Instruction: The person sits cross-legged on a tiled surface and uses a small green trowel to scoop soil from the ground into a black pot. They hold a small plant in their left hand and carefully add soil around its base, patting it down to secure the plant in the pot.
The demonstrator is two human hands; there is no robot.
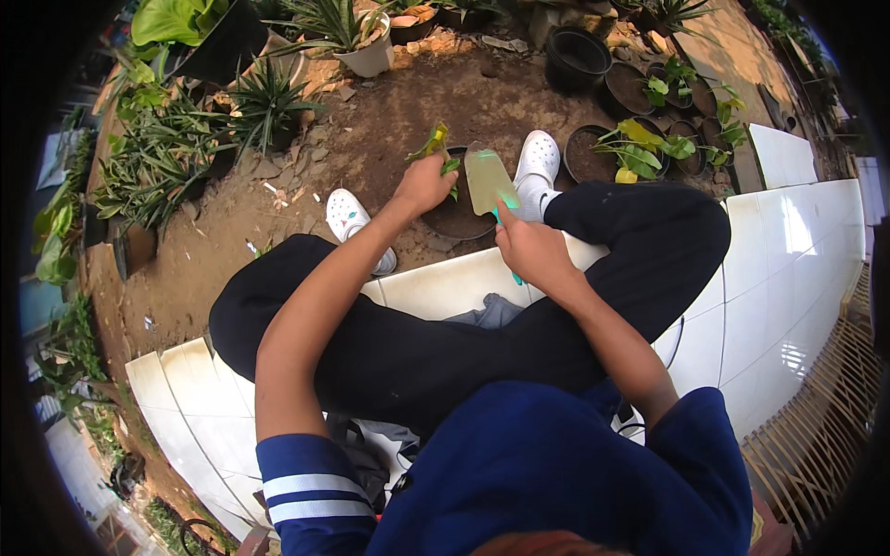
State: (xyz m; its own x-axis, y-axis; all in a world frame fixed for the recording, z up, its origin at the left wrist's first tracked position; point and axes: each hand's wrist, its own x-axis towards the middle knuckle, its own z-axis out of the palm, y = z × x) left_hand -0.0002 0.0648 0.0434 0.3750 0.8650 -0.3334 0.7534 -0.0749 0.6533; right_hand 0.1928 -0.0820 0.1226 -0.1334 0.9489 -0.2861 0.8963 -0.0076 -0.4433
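Observation:
My left hand is closed around a small leafy plant with green and yellow leaves, over the left side of a round black pot. My right hand grips the turquoise handle of a garden trowel, index finger laid along it. The wide metal blade points away from me, above the pot's right side. Dark soil shows in the pot, which stands on the ground between my feet in white clogs. My left hand hides the plant's lower part.
Black pots with soil and leafy cuttings stand at the right, beside an empty black pot. Spiky potted plants line the left. A white potted plant stands at the back. I sit on a white tiled ledge.

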